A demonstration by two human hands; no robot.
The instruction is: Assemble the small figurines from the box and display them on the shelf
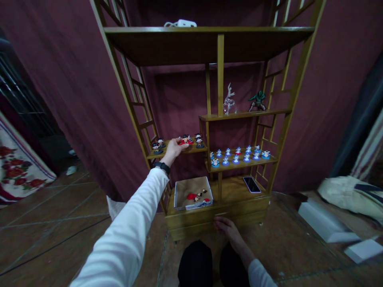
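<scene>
My left hand (174, 150), with a dark watch at the wrist, reaches to the left middle shelf (193, 150). Its fingers are closed on a small black-haired figurine (185, 138) with a wide red base or garment. Beside it on that shelf stand similar dark figurines, a pair to the left (156, 148) and a pair to the right (199, 141). Below is an open box (185, 187) holding more red and black figurines (196, 197). My right hand (226, 227) hovers above my knees with its fingers drawn together, nothing visible in them.
Several blue and white figurines (236, 159) fill the right shelf. Above them stand a clear deer figure (229, 101) and a green figure (257, 101). A phone (251, 185) lies on the bottom shelf, a white power strip (187, 23) on top. White boxes (326, 221) lie on the floor at right.
</scene>
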